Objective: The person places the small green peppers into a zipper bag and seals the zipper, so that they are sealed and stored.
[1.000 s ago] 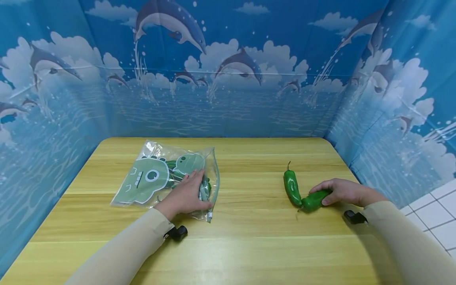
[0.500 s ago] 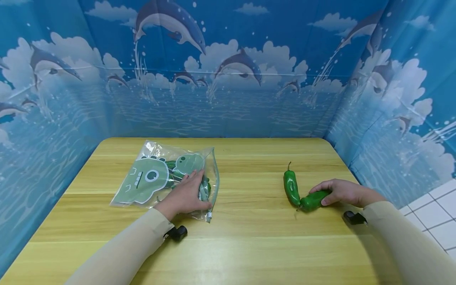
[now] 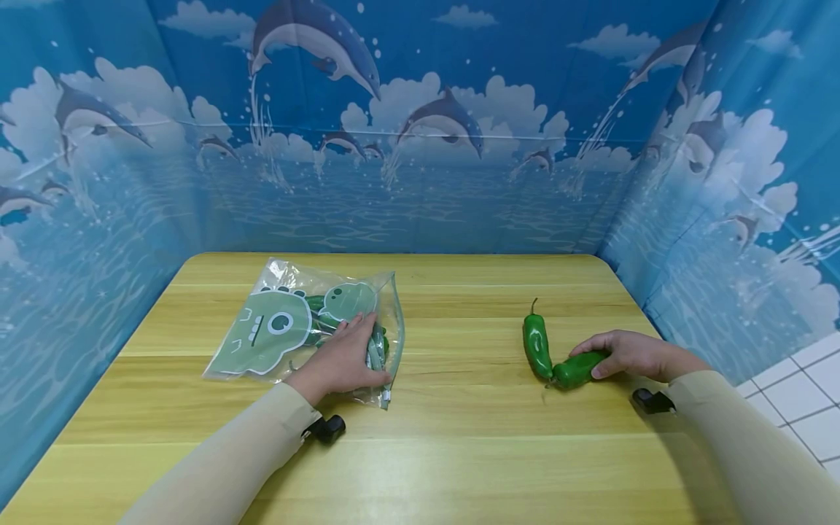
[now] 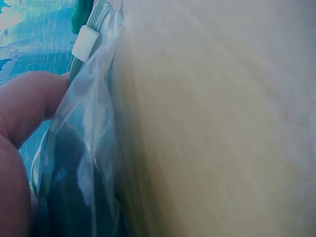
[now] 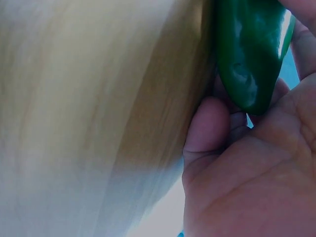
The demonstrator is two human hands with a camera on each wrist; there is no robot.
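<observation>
On the table's left half lies a clear zip bag (image 3: 269, 339) printed with green cartoon dinosaurs, with green peppers inside. My left hand (image 3: 341, 364) rests on top of it, fingers stretched out and thumb near the zip edge. The white zip slider (image 4: 85, 43) shows just above the thumb in the left wrist view. At the right, my right hand (image 3: 633, 355) holds a glossy green pepper (image 3: 574, 370) between thumb and fingers, low over the wood. The pepper's tip points at the palm in the right wrist view. Beside its stem end lies another green pepper (image 3: 538, 346), stem pointing away from me.
The wooden table (image 3: 459, 452) has rounded far corners. A blue dolphin-print curtain (image 3: 420, 197) stands along its back and both sides. White floor tiles (image 3: 814, 379) show past the right edge. A dark wrist mount (image 3: 326, 429) sits at the left cuff.
The pepper in my right hand has shifted very slightly to the left since the first frame. My left hand and the bag have stayed in place.
</observation>
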